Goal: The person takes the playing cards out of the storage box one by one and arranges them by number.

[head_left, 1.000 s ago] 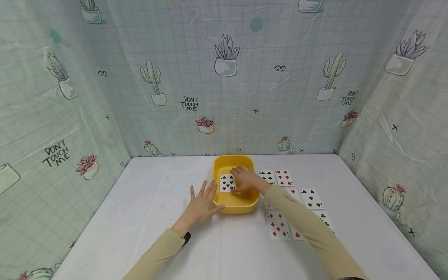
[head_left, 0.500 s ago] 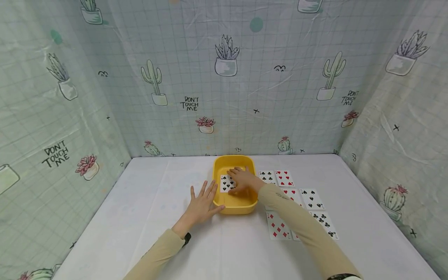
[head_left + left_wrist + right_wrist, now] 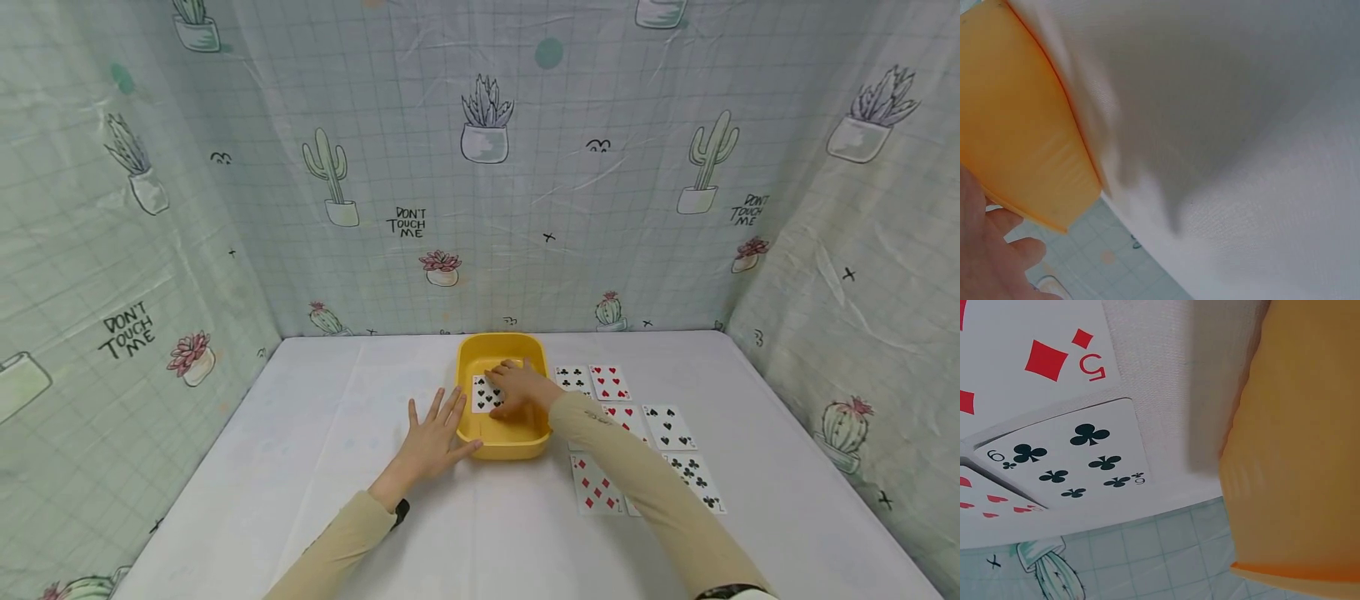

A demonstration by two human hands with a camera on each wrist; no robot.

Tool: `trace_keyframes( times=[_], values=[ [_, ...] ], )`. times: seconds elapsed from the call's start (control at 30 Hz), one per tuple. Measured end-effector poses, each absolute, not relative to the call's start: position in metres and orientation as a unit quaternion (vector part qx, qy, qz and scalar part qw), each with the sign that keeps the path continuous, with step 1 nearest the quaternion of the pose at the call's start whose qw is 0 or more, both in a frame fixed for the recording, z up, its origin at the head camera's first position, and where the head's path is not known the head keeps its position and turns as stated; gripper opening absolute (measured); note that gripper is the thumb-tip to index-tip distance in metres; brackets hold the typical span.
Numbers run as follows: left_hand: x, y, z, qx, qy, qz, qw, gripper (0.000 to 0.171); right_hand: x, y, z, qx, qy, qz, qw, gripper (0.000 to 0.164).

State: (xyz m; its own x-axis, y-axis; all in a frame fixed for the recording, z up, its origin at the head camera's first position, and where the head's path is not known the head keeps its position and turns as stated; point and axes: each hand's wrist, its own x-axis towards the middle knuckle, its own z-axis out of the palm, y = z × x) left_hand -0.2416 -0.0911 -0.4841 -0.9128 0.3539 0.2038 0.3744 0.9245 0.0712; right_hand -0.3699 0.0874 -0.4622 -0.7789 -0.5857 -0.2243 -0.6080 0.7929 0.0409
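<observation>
A yellow plastic bin (image 3: 512, 450) stands at the middle of the white table in the head view. A spades playing card (image 3: 483, 395) lies inside it, toward the left. My right hand (image 3: 521, 388) reaches into the bin over the card's right side, fingers extended near its far edge and thumb by its near edge. Whether they touch the card is unclear; the right wrist view does not show this hand. With fingers spread, my left hand (image 3: 429, 444) rests against the bin's left side, thumb at the near left corner. Its fingers (image 3: 1005, 219) show by the rim in the left wrist view.
Right of the bin lie several face-up playing cards in rows, among them a clubs card (image 3: 572, 379), a hearts card (image 3: 609, 382), a spades card (image 3: 668, 427) and a diamonds card (image 3: 596, 483). The right sleeve (image 3: 637, 467) covers some. A cactus-print curtain (image 3: 480, 208) borders the table.
My right hand has shifted slightly left over the spades card, then nearly stilled. The right forearm has moved a little left, uncovering more of a clubs card. My left hand and the bin stay put.
</observation>
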Motion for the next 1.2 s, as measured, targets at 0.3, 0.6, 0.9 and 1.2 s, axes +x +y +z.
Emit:
trace_keyframes(
  times=[0.3, 0.6, 0.9, 1.2],
  values=[
    [-0.24, -0.091, -0.485, -0.186, -0.977, -0.062, 0.089, 0.083, -0.371, 0.085, -0.465, -0.313, 0.943, 0.064, 0.094, 0.082],
    [-0.239, -0.09, -0.482, -0.184, -0.977, -0.061, 0.084, 0.083, -0.372, 0.087, -0.463, -0.325, 0.941, 0.054, 0.076, 0.088],
    [-0.239, -0.09, -0.48, -0.185, -0.977, -0.062, 0.086, 0.084, -0.366, 0.09, -0.455, -0.35, 0.934, 0.052, 0.046, 0.089],
    [-0.239, -0.09, -0.481, -0.181, -0.979, -0.057, 0.071, 0.084, -0.356, 0.095, -0.44, -0.368, 0.928, 0.041, 0.036, 0.087]
  ],
)
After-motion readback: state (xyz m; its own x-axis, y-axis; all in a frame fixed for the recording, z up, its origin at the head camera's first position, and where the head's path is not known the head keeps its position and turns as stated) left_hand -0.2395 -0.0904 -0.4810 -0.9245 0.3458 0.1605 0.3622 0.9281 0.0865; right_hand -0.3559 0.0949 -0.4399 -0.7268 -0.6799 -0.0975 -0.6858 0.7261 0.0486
